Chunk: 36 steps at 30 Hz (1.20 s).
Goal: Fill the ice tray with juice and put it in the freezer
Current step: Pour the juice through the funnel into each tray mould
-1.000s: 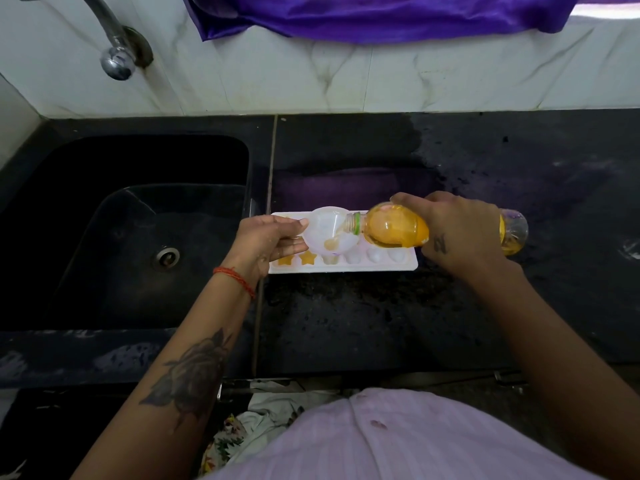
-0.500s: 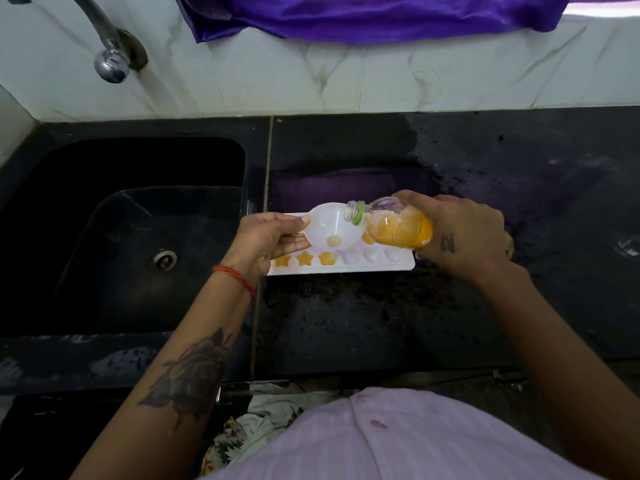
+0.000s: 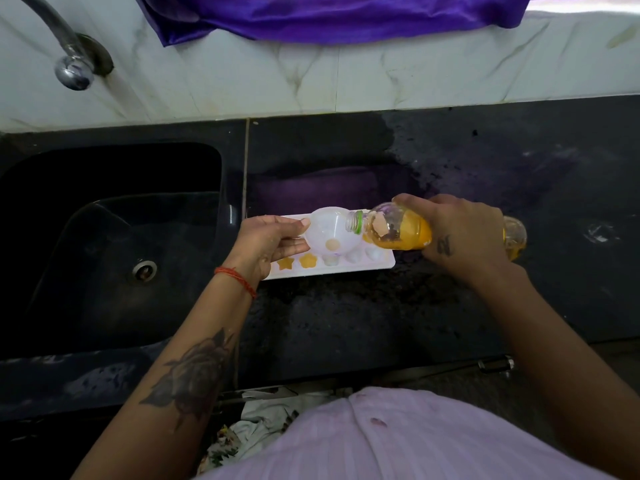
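A white ice tray (image 3: 382, 265) lies on the black counter just right of the sink. Two star-shaped cells at its front left hold orange juice; the cells to their right look pale. My left hand (image 3: 268, 239) pinches the rim of a white funnel (image 3: 327, 230) held over the tray, with a little juice at its neck. My right hand (image 3: 460, 237) grips a clear bottle of orange juice (image 3: 398, 228), lying nearly level with its open mouth at the funnel's rim. The juice sits back in the bottle's body, away from the mouth.
A black sink (image 3: 110, 244) with a drain lies to the left, with a metal tap (image 3: 71, 64) above it. A purple cloth (image 3: 329, 15) hangs over the white marble wall behind. The counter (image 3: 519, 174) runs on to the right. A patterned cloth (image 3: 249, 427) sits below the counter's front edge.
The bottle has tipped back from pouring toward level, so the juice has drawn away from its mouth. Another tray cell now shows juice. The funnel holds only a small pool.
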Tool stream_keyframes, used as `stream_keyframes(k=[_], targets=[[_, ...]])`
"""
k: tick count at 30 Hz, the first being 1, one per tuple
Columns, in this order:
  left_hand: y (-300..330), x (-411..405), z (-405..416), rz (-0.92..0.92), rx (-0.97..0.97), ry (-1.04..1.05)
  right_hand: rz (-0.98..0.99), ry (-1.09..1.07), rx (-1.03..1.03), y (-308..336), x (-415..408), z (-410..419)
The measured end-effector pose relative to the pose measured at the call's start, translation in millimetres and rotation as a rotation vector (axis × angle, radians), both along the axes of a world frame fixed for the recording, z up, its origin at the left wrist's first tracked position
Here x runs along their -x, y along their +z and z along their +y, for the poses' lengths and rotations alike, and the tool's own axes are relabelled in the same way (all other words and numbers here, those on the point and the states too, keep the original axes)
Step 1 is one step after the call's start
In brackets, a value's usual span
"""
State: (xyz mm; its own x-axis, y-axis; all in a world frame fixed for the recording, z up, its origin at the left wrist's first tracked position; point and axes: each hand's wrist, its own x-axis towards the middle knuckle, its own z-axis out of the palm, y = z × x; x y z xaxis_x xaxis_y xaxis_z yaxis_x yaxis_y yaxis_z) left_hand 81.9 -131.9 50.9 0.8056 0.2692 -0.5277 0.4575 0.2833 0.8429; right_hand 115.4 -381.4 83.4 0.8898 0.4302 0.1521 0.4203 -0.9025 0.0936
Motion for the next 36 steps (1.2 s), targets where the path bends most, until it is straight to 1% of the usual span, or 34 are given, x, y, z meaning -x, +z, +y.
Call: stream_keyframes(k=[20, 36], targets=[[-1.4, -0.9, 0.1, 0.005, -0.007, 0.014, -0.011, 0.022, 0.014, -0.5, -6.7, 1.1], [5.8, -5.4, -9.1, -0.046, 0.004, -0.043, 0.035, -0.052, -0.096, 1.5, -3.9, -9.6]])
